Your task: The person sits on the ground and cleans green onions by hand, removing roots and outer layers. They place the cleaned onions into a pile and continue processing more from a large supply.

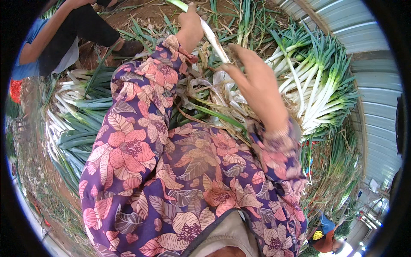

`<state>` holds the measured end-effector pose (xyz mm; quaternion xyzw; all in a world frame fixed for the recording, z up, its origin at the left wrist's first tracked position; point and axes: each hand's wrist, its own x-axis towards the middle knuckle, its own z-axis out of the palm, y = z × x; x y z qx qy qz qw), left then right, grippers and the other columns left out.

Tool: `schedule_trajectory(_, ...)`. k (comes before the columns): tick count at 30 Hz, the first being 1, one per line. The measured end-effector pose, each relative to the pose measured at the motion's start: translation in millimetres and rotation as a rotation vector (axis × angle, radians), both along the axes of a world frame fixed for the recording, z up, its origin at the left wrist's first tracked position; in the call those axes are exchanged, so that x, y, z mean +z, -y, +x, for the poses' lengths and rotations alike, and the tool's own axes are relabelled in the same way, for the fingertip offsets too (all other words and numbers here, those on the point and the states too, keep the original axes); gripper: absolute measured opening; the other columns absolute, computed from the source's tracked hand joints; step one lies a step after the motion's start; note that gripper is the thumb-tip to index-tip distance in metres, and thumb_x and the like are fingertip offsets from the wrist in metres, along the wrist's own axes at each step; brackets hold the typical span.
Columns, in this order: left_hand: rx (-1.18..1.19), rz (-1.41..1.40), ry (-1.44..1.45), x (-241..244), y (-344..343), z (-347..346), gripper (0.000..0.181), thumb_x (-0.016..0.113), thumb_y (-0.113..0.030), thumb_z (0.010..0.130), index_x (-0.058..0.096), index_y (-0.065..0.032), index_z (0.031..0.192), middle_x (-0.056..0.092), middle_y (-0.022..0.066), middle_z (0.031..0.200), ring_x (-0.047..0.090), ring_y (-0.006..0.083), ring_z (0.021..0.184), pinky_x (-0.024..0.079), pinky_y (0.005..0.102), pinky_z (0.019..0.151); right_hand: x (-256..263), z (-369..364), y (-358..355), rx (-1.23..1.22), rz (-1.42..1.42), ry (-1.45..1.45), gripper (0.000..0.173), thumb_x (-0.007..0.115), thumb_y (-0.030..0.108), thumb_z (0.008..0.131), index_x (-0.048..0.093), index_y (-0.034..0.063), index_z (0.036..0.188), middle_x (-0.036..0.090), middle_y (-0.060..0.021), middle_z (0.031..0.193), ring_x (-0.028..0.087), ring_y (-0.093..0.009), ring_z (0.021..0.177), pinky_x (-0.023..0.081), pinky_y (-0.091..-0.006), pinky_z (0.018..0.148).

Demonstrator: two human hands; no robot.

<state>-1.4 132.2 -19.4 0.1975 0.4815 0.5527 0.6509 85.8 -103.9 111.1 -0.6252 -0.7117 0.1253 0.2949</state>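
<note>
My left hand [190, 28] grips a large green onion [210, 33] around its stalk. The white shank slants down to the right, with brownish skin along one side. Close to its lower end is my right hand [261, 88], slightly blurred, with thumb and forefinger apart and nothing plainly held. Whether a fingertip touches the stalk is hard to tell. Peeled skins and dry leaves [221, 93] lie in a heap below, before my lap. To the right rests a pile of clean green onions [316, 83], white shanks towards me and green tops outward.
Another heap of green onions [75, 112] lies at left. Beyond it sits a person [86, 29] in dark trousers, one shoe near the leaves. A corrugated metal wall [374, 77] curves along the right. A second person [324, 237] is at the lower right.
</note>
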Motion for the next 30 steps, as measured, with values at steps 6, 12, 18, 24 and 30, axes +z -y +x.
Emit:
schedule_trajectory(6,-0.06,0.021,0.15,8,13,16,0.032,0.056,-0.035,0.092,0.051,-0.0106,0.072,0.046,0.0016,0.057,0.046,0.017,0.047,0.038,0.0323,0.043,-77,10,-8,-0.186,-0.139,-0.095,0.029,0.052,0.026,0.093,0.054,0.001,0.108,0.058,-0.0209,0.068,0.06,-0.039,0.065,0.046,-0.0455,0.058)
schedule_trajectory(12,-0.02,0.021,0.223,-2,15,29,0.028,0.053,-0.034,0.094,0.051,-0.0099,0.079,0.05,0.0024,0.061,0.049,0.0167,0.048,0.041,0.0315,0.043,-79,30,-4,-0.158,-0.477,-0.715,0.03,0.046,0.027,0.099,0.057,-0.0014,0.103,0.062,-0.0078,0.071,0.053,-0.011,0.051,0.041,-0.0245,0.046)
schedule_trajectory(18,-0.049,0.064,0.192,-2,24,30,0.029,0.052,-0.032,0.095,0.047,-0.0043,0.088,0.049,0.005,0.068,0.05,0.0186,0.052,0.046,0.0329,0.049,-80,30,1,-0.214,-0.507,-0.907,0.032,0.043,0.025,0.099,0.056,-0.0047,0.101,0.064,-0.0103,0.076,0.055,-0.01,0.052,0.042,-0.0214,0.043)
schedule_trajectory(24,-0.059,0.043,-0.022,-20,16,32,0.027,0.052,-0.03,0.094,0.053,-0.0086,0.078,0.05,0.0026,0.058,0.045,0.017,0.044,0.035,0.0342,0.038,-106,26,9,-0.277,-0.254,-0.574,0.021,0.048,0.019,0.096,0.054,-0.002,0.094,0.06,-0.0175,0.073,0.057,-0.027,0.057,0.042,-0.0349,0.048)
schedule_trajectory(30,-0.016,0.033,-0.026,5,49,32,0.026,0.055,-0.032,0.093,0.048,-0.0072,0.09,0.046,0.0024,0.066,0.045,0.0147,0.051,0.037,0.0326,0.044,-105,24,14,-0.268,-0.159,-0.218,0.015,0.047,0.013,0.094,0.049,-0.0016,0.09,0.053,-0.0298,0.074,0.053,-0.048,0.068,0.039,-0.0499,0.055)
